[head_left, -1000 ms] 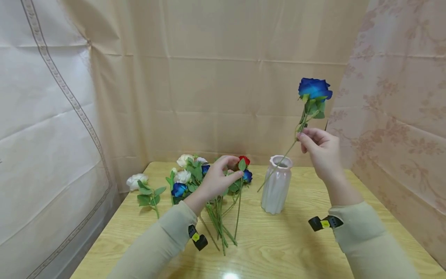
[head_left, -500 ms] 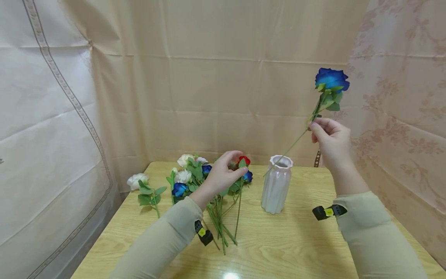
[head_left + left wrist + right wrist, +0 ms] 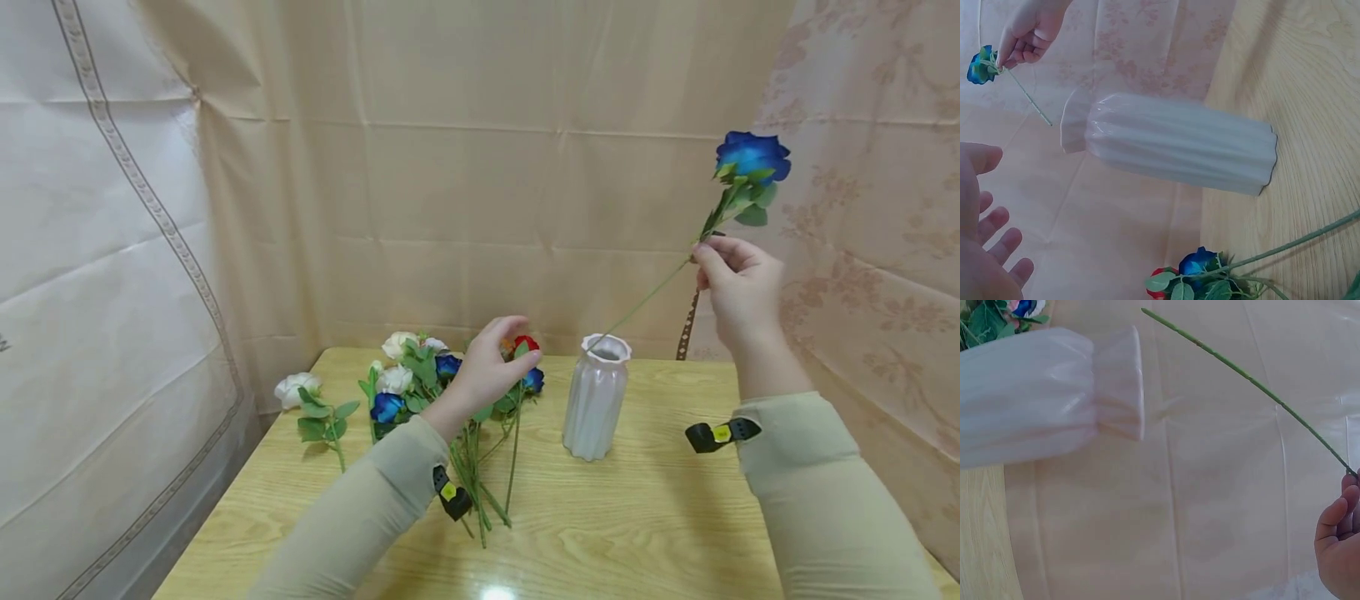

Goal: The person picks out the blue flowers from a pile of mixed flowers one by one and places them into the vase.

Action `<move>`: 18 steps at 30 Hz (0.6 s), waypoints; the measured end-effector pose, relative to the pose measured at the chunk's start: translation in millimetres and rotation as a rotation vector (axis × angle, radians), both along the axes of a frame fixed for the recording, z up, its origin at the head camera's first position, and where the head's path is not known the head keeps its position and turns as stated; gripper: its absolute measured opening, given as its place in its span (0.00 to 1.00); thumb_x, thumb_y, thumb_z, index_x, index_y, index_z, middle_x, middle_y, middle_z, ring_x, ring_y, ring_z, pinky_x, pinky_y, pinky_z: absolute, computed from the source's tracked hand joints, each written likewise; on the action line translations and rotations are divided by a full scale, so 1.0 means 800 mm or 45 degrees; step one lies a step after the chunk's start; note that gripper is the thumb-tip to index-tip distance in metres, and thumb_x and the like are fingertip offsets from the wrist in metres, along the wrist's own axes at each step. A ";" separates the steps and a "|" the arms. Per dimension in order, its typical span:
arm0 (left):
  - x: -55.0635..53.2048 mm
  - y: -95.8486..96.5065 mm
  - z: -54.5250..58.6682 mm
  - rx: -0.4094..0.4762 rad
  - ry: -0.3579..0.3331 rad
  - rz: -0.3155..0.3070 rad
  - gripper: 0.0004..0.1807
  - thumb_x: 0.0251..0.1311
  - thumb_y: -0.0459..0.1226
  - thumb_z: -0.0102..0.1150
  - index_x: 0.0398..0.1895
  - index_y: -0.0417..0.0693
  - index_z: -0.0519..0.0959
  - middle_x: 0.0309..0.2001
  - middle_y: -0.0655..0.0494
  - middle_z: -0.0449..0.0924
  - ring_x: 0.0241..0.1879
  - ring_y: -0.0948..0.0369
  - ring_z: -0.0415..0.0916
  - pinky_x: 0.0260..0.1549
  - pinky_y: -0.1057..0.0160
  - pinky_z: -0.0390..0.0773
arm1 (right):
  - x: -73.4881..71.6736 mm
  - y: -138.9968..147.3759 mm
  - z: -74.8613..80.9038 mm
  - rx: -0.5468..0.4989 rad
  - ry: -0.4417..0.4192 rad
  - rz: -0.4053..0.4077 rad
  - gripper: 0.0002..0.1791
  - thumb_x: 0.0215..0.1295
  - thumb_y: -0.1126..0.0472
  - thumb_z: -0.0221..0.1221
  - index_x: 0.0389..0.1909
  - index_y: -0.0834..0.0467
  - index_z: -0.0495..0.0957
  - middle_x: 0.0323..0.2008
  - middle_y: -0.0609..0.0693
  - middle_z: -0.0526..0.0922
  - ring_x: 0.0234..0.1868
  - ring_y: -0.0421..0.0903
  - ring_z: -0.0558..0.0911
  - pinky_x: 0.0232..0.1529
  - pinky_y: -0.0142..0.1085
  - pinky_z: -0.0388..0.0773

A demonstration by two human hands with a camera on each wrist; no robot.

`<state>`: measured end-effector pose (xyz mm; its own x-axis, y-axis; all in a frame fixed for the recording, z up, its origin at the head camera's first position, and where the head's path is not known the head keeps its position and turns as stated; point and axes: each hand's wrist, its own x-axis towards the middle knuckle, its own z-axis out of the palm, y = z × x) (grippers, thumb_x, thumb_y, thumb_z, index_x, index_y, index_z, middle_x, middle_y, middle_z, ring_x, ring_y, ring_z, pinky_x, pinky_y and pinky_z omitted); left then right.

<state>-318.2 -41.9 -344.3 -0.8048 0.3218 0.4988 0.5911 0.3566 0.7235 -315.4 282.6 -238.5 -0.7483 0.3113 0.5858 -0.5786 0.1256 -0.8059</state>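
My right hand (image 3: 746,292) pinches the stem of a blue rose (image 3: 752,158) high at the right, just under its leaves. The bare stem (image 3: 1247,376) slants down toward a white fluted vase (image 3: 595,408), its lower end above and apart from the mouth in the left wrist view. My left hand (image 3: 487,371) hovers over a pile of artificial flowers (image 3: 393,382), fingers spread and holding nothing. Blue, white and red blooms show in that pile, partly hidden by the hand, with their green stems (image 3: 472,483) pointing toward me.
A single white rose (image 3: 296,389) lies apart at the left of the wooden table (image 3: 600,525). Beige curtain (image 3: 465,183) hangs right behind the table, and a flowered curtain (image 3: 862,275) closes off the right side.
My right hand has risen and moved right with the blue rose, lifting the stem's lower end from the vase's side to above its mouth. My left hand has shifted slightly right and up.
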 end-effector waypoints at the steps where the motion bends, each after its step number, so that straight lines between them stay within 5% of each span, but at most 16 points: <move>1: -0.001 0.002 0.000 0.003 0.004 -0.002 0.29 0.68 0.47 0.65 0.70 0.52 0.71 0.67 0.51 0.71 0.65 0.54 0.69 0.59 0.49 0.75 | 0.000 0.002 0.002 0.006 -0.003 -0.011 0.07 0.70 0.62 0.64 0.42 0.62 0.84 0.29 0.45 0.83 0.26 0.40 0.74 0.29 0.25 0.75; 18: -0.007 0.031 -0.001 -0.049 0.028 -0.008 0.28 0.67 0.47 0.65 0.68 0.50 0.73 0.65 0.53 0.74 0.64 0.53 0.71 0.62 0.51 0.72 | 0.000 0.028 0.010 -0.010 -0.124 -0.074 0.13 0.70 0.57 0.66 0.48 0.62 0.82 0.30 0.43 0.82 0.26 0.39 0.73 0.24 0.25 0.71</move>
<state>-323.4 -16.7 -345.0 -0.7915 0.3464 0.5034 0.6091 0.3802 0.6960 -315.2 305.1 -230.2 -0.7822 0.3604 0.5083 -0.4893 0.1498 -0.8592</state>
